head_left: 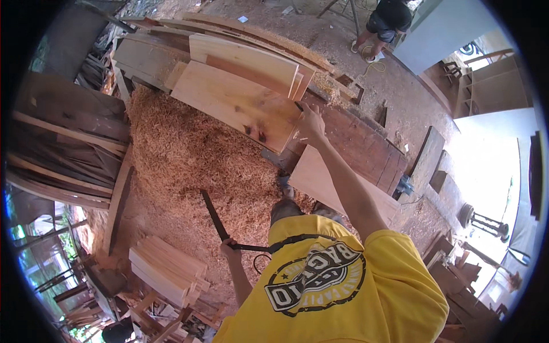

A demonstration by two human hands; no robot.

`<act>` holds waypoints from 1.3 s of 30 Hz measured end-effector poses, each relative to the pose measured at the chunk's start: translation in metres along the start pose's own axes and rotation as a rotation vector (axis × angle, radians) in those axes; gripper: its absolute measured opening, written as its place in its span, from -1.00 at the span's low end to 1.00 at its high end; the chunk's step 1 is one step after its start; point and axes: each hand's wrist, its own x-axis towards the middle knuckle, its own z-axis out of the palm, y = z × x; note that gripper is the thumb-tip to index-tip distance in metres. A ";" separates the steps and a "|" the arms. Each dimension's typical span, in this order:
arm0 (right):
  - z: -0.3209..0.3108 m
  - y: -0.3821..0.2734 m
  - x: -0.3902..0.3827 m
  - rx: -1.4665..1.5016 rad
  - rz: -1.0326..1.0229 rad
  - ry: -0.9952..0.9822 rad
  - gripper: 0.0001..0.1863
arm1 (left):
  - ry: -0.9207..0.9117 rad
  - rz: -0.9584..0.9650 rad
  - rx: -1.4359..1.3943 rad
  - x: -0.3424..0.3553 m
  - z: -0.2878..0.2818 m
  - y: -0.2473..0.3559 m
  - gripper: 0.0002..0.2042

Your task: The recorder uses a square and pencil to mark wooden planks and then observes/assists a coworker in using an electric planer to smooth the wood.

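In my left hand point(227, 247), low beside my body, is a dark carpenter's square point(215, 217) with its long blade slanting up over the shavings; my fingers are closed round its corner. My right arm reaches forward, and my right hand point(311, 124) is at the right end of a wide wooden board point(229, 103). The fingers are bent around a small dark-tipped thing point(298, 106), too small to name. The board lies flat on the bench and has dark knots near its right end. More pale boards point(246, 63) stand on edge just behind it.
A large heap of wood shavings point(177, 143) lies left of my feet. Another board point(334, 180) leans by the red-brown bench point(360, 143). Stacked planks point(166, 268) lie at lower left. Another person point(389, 23) stands at the far right, near a cord on the floor.
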 end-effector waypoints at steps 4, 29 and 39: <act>0.005 -0.005 -0.028 0.012 -0.004 0.029 -0.17 | 0.018 -0.007 0.063 -0.009 -0.001 -0.004 -0.80; 0.105 0.062 -0.095 1.020 0.358 -0.366 -0.67 | -0.102 -0.119 0.069 -0.009 0.038 -0.006 -0.94; -0.029 0.193 -0.130 0.914 0.505 -0.236 -0.49 | -0.009 -0.064 0.070 -0.028 0.016 -0.026 -0.92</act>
